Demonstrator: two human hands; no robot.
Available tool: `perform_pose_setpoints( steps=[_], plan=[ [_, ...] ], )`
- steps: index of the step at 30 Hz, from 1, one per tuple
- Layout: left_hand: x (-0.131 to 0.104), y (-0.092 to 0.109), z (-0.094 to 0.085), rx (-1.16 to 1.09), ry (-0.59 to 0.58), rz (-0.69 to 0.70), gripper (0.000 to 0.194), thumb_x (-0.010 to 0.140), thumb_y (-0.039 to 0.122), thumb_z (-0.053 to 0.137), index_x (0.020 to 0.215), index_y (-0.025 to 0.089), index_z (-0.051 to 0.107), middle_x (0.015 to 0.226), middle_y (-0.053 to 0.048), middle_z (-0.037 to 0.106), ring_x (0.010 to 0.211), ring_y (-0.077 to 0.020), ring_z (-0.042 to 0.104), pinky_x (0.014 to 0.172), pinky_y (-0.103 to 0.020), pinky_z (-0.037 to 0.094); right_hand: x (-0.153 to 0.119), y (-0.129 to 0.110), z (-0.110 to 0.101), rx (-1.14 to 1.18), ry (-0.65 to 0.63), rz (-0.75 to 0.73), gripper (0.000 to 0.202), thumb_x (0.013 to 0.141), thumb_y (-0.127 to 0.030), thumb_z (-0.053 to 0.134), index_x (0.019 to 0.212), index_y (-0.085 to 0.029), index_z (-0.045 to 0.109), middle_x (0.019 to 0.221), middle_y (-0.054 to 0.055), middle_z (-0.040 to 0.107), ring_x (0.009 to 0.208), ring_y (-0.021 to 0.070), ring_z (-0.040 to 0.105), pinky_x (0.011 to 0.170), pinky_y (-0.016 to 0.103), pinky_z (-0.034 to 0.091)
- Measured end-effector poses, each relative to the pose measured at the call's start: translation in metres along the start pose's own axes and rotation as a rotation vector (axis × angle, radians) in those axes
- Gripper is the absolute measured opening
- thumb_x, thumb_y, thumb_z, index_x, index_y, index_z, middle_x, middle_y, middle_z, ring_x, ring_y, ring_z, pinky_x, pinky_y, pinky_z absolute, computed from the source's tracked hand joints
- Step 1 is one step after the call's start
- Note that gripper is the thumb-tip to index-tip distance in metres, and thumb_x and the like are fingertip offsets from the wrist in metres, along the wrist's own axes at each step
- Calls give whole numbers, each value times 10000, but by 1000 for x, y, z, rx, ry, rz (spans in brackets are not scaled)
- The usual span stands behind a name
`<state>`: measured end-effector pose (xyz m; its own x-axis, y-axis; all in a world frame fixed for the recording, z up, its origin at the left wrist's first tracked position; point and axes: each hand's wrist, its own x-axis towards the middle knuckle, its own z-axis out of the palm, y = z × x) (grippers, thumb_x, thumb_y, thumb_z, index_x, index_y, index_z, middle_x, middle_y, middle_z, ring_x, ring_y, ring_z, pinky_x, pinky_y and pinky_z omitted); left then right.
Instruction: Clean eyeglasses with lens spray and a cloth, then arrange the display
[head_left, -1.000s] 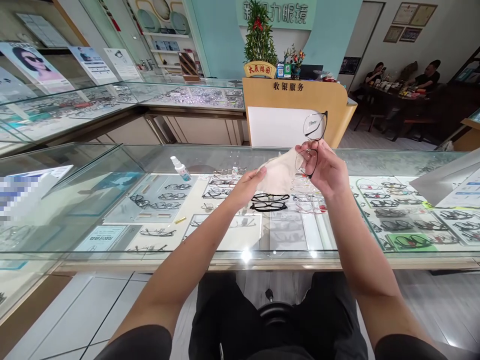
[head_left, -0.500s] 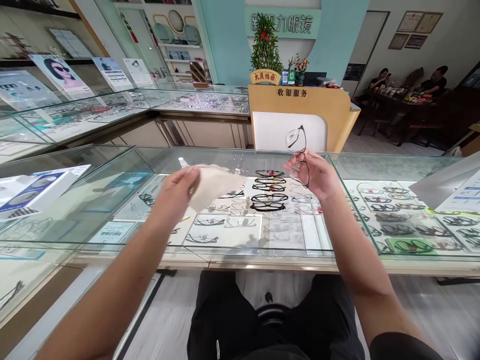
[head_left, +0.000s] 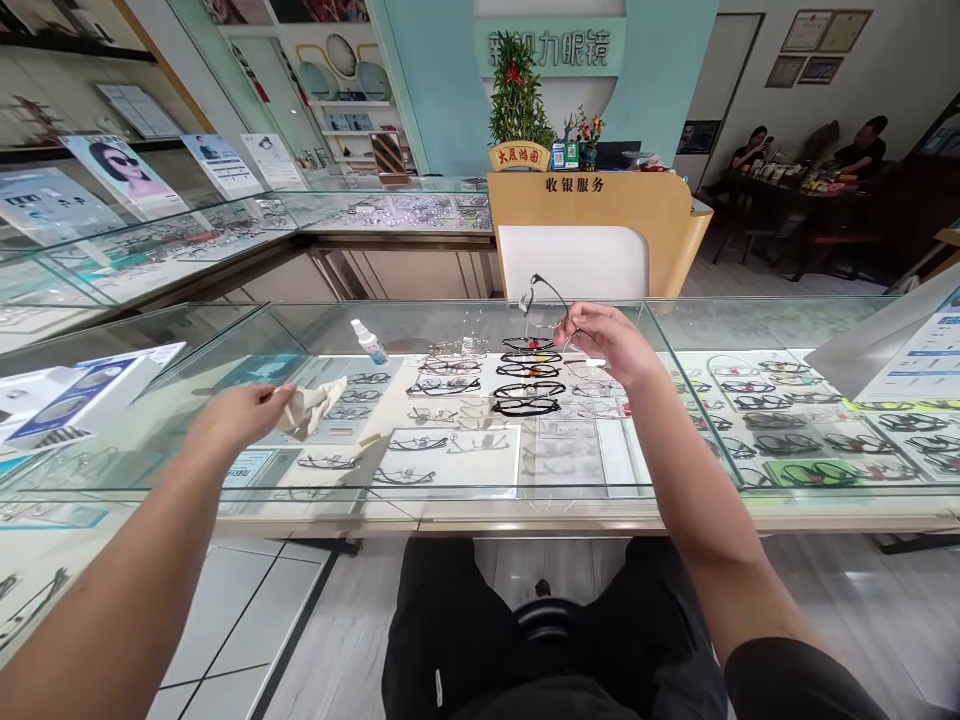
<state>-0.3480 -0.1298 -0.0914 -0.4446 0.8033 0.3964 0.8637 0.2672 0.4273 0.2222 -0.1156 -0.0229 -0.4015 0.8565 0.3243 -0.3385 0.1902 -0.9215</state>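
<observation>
Left hand (head_left: pixel 241 415) is extended over the glass counter (head_left: pixel 675 330) toward nine o'clock, its fingers pinched on a crumpled cream cleaning cloth (head_left: pixel 311 408). The cloth hangs from the fingertips, low over the glass; whether it touches the surface cannot be told.

Right hand (head_left: pixel 604 340) is raised above the counter at about one o'clock, fingers closed on a thin dark-rimmed pair of glasses (head_left: pixel 541 298). The frame juts out from the fingertips toward eleven o'clock — clear of the glass, one lens rim visible against the white panel of the wooden cashier desk (head_left: pixel 600 225).

A small spray bottle (head_left: pixel 370 341) with a white top stands upright on the counter, between the two hands and nearer the left, well apart from the cloth. Rows of display frames (head_left: pixel 529 375) lie inside the case beneath the glass, directly under the right hand. Two people sit at a dark table (head_left: pixel 795 190) in the far room at two o'clock.
</observation>
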Motion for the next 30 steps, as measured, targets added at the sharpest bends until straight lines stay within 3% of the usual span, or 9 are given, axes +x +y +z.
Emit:
perform_pose_setpoints(
  steps=[3, 5, 8, 10, 13, 16, 22, 26, 30],
  plan=[
    [-5, 23, 2, 236, 2, -68, 865, 692, 1047, 505, 951, 252, 727, 849, -102, 699, 791, -306, 619, 888, -710, 619, -1, 0, -2, -16, -64, -9, 212, 851, -375, 832, 759, -213, 731, 790, 14, 708, 850, 197, 705, 913, 341, 544],
    [-17, 58, 4, 122, 156, 161, 877, 770, 996, 518, 1155, 232, 715, 1142, -174, 758, 1066, -400, 698, 975, -733, 611, -1, 0, -2, -24, -117, -17, 186, 866, -350, 820, 770, -207, 748, 782, 7, 706, 827, 190, 705, 909, 344, 540],
    [-49, 131, 7, -149, 249, 725, 692, 937, 725, 675, 1421, 231, 646, 1379, -158, 756, 1273, -371, 716, 1106, -612, 616, -2, 1, -3, -39, -164, -18, 187, 882, -354, 826, 788, -208, 756, 795, 2, 712, 819, 190, 706, 906, 359, 545],
    [-73, 183, 12, -262, 336, 988, 775, 912, 599, 799, 1553, 231, 568, 1479, -159, 724, 1378, -376, 686, 1198, -594, 565, -3, 1, -5, -44, -174, -26, 197, 892, -368, 834, 801, -211, 757, 806, 2, 720, 836, 194, 713, 917, 368, 550],
    [-98, 248, 25, -374, 335, 1098, 987, 873, 651, 850, 1681, 243, 457, 1577, -187, 654, 1462, -411, 632, 1235, -592, 530, -4, 0, -9, -73, -188, -36, 203, 914, -379, 830, 823, -211, 761, 818, 4, 740, 853, 194, 721, 933, 368, 551],
    [-101, 291, 44, -455, 318, 1173, 1058, 864, 770, 823, 1700, 238, 453, 1525, -203, 687, 1397, -408, 670, 1204, -569, 548, -5, -4, -16, -140, -194, -35, 205, 939, -380, 808, 831, -212, 765, 828, 10, 764, 858, 192, 718, 934, 361, 545],
    [-87, 326, 66, -628, 301, 1141, 807, 876, 811, 788, 1465, 266, 707, 1279, -141, 791, 1168, -338, 770, 1061, -485, 631, -9, -13, -27, -179, -180, -48, 181, 968, -355, 771, 838, -229, 776, 826, -3, 775, 845, 184, 718, 920, 351, 542],
    [-89, 335, 68, -639, 254, 1127, 915, 789, 888, 805, 1443, 256, 707, 1256, -140, 812, 1161, -351, 774, 1066, -521, 639, -11, -16, -32, -191, -146, -33, 176, 955, -363, 776, 838, -232, 773, 804, 1, 776, 843, 188, 718, 905, 344, 542],
    [-92, 341, 70, -710, 323, 1193, 846, 819, 796, 858, 1455, 259, 701, 1260, -121, 821, 1130, -325, 786, 1008, -481, 656, -13, -18, -35, -199, -124, -23, 176, 965, -352, 773, 837, -230, 779, 821, 7, 789, 847, 188, 717, 910, 341, 539]
  ],
)
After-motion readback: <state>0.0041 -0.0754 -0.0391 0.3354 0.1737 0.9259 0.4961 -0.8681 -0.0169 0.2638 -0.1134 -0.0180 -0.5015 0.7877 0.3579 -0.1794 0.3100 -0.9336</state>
